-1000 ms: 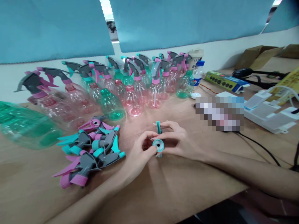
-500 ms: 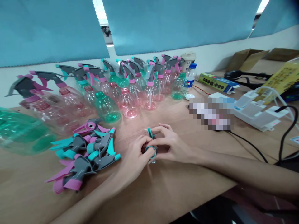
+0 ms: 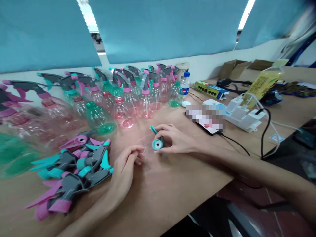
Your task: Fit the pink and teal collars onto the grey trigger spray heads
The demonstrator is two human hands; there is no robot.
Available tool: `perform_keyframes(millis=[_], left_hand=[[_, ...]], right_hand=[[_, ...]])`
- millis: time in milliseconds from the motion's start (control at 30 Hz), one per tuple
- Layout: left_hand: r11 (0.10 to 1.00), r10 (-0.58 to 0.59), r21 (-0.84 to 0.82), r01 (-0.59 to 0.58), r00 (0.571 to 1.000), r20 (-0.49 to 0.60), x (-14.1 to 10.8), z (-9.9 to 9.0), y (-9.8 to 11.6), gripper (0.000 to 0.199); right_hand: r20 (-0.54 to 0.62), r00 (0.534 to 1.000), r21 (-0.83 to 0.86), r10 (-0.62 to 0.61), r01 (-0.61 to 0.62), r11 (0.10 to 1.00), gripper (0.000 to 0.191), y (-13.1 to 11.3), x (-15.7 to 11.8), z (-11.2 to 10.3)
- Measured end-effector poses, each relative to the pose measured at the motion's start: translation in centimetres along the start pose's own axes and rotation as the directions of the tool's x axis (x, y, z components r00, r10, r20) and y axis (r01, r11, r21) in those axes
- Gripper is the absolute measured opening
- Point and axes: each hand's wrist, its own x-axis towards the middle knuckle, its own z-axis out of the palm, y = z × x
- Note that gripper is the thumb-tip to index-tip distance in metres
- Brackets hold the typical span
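My right hand [image 3: 176, 140] is closed around a grey spray trigger head [image 3: 158, 144]. The turquoise collar faces me, showing a white centre with a dark hole, and the turquoise lever sticks up past the fingers. To its left, apart from it, my left hand [image 3: 124, 166] hovers over the table with fingers loosely bent, and nothing shows in them. Beside that hand lies a pile of loose trigger heads [image 3: 70, 184], grey with pink or turquoise parts.
Green and pink spray bottles [image 3: 124, 113] stand in rows at the back left, some with heads fitted, others open-topped. A soda bottle [image 3: 185, 87], a phone [image 3: 204, 123], a white power strip [image 3: 242, 117] with cables and a yellow-labelled bottle [image 3: 264, 85] stand or lie to the right.
My left hand has come off the trigger head and moved left and down. My right hand keeps hold of the head, its collar now in plain sight. The camera view has swung right.
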Motion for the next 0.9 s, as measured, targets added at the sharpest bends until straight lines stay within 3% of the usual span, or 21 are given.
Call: perform_keyframes(millis=[200,400,533,700,900], left_hand=[[0.977,0.152,0.14,-0.159,0.986,0.064,-0.5,0.0,0.2,0.021],[0.945,0.211,0.238,-0.222,0.975,0.072,-0.9,0.2,1.0,0.02],[0.925,0.258,0.27,-0.266,0.964,0.066,-1.2,0.4,1.2,0.018],[0.875,0.36,0.314,-0.368,0.929,0.086,-2.3,0.1,1.7,0.016],[0.801,0.4,0.423,-0.424,0.904,0.151,-4.8,-2.1,2.0,0.017]], right_hand=[[0.058,0.984,-0.264,0.167,-0.146,0.953,0.032,4.6,-1.3,-3.9],[0.03,0.984,-0.336,0.176,-0.156,0.929,0.029,7.5,-1.4,-6.1],[0.021,0.986,-0.357,0.168,-0.149,0.922,0.024,6.8,-1.0,-4.8],[-0.016,0.981,-0.366,0.195,-0.187,0.912,0.032,5.7,-1.1,-2.1],[-0.051,0.981,-0.338,0.189,-0.195,0.921,0.02,5.7,-0.7,-1.2]])
